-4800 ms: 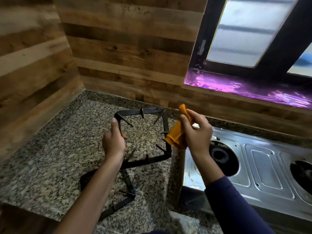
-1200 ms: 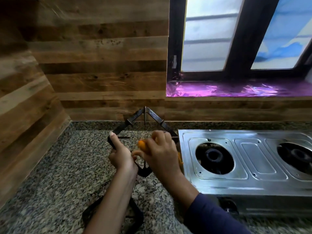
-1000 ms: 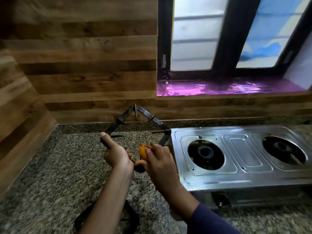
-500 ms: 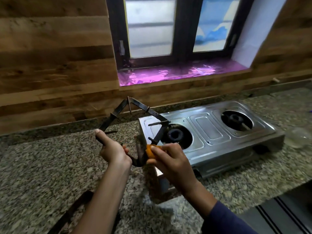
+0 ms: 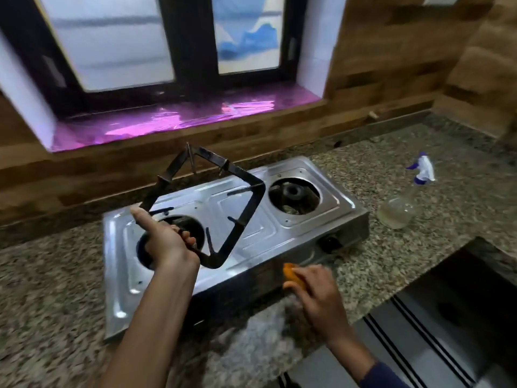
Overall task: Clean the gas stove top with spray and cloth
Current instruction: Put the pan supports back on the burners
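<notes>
Left hand (image 5: 167, 242): clamped on one corner of a black square pan-support grate (image 5: 221, 203), held tilted above the left burner of the steel two-burner gas stove (image 5: 232, 236), which sits mid-counter near the wooden back wall. Right hand (image 5: 316, 292): closed around a bunched orange cloth (image 5: 292, 275), down at the stove's front edge over the granite counter (image 5: 56, 289). Clear spray bottle (image 5: 405, 200) with white-and-blue trigger: upright on the counter beside the stove's right end, apart from both hands.

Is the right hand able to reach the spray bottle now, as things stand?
Probably yes. The counter between the right hand and the spray bottle is bare, with nothing in the way. However, the hand holds the orange cloth, so gripping the bottle would be awkward.
</notes>
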A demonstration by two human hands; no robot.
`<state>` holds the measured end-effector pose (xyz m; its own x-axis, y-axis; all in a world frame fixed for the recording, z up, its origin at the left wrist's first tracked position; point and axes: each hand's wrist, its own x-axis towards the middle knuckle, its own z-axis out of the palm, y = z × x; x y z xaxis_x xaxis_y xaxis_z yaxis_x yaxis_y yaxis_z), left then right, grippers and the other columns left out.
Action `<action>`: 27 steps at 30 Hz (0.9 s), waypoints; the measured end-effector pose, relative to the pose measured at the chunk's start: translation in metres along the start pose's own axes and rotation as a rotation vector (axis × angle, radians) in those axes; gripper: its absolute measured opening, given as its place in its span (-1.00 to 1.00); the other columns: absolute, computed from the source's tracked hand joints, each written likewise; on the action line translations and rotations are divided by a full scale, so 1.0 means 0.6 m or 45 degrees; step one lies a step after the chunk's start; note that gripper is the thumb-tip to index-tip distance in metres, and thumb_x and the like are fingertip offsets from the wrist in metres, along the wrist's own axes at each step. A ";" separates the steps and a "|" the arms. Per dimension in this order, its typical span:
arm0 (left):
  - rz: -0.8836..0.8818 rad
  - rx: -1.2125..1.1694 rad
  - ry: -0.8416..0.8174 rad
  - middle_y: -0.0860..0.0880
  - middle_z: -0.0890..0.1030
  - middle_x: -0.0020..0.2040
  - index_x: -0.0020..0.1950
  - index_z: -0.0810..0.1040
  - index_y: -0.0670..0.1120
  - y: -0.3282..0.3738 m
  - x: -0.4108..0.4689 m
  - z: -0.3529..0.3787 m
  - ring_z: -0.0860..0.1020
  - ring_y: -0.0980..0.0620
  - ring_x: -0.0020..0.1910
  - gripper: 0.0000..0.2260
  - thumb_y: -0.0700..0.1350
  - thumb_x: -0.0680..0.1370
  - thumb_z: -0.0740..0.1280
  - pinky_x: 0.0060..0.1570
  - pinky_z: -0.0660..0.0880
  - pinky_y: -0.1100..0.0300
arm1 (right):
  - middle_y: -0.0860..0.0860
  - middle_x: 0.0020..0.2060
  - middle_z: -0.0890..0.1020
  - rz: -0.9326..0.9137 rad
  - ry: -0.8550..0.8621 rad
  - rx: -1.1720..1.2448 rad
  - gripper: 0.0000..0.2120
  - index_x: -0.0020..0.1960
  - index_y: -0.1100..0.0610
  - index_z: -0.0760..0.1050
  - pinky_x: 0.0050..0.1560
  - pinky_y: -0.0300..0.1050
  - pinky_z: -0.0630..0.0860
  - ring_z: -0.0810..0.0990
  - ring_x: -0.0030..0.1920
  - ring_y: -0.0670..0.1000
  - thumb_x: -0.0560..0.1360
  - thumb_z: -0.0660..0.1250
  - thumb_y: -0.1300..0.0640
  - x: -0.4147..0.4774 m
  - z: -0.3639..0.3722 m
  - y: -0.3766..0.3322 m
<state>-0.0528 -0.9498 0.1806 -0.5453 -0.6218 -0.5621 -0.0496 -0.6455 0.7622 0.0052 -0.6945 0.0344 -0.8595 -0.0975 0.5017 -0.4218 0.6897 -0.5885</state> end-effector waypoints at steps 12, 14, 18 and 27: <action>-0.082 0.219 -0.118 0.04 0.22 -0.49 -0.35 0.22 0.00 -0.210 -0.104 0.120 0.21 0.08 -0.56 -0.48 0.43 0.49 0.16 -0.55 0.15 0.23 | 0.21 0.13 0.52 1.321 -0.060 -0.115 -0.79 0.11 0.12 0.50 0.16 0.11 0.49 0.49 0.13 0.23 0.54 0.33 0.04 0.106 -0.121 0.352; -0.099 0.277 -0.150 0.05 0.22 -0.49 -0.34 0.23 0.01 -0.227 -0.108 0.128 0.21 0.08 -0.55 -0.48 0.43 0.48 0.17 -0.58 0.16 0.25 | 0.15 0.16 0.52 1.334 0.004 -0.131 -0.79 0.11 0.00 0.49 0.14 0.13 0.49 0.49 0.14 0.22 0.52 0.31 -0.05 0.117 -0.128 0.343; -0.104 0.431 -0.230 0.06 0.22 -0.54 -0.36 0.20 -0.02 -0.251 -0.117 0.147 0.21 0.10 -0.61 -0.45 0.43 0.49 0.15 -0.61 0.18 0.25 | 0.02 0.07 0.59 0.971 0.176 0.440 -0.89 0.06 -0.06 0.51 -0.04 -0.07 0.49 0.57 0.07 0.03 0.61 0.24 -0.03 0.171 -0.171 0.230; -0.200 0.503 -0.447 0.03 0.32 -0.48 -0.34 0.32 -0.06 -0.246 -0.117 0.190 0.33 0.06 -0.54 -0.50 0.35 0.49 0.27 -0.47 0.30 0.22 | 0.06 -0.09 0.70 1.003 -0.083 0.979 -0.72 0.05 0.11 0.61 -0.41 -0.15 0.51 0.61 -0.29 -0.02 0.45 0.46 -0.04 0.237 -0.157 0.159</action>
<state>-0.1029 -0.7605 0.1443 -0.7491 -0.3020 -0.5896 -0.4264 -0.4612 0.7781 -0.1302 -0.5752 0.1095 -0.9707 0.1201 -0.2082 0.2031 -0.0531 -0.9777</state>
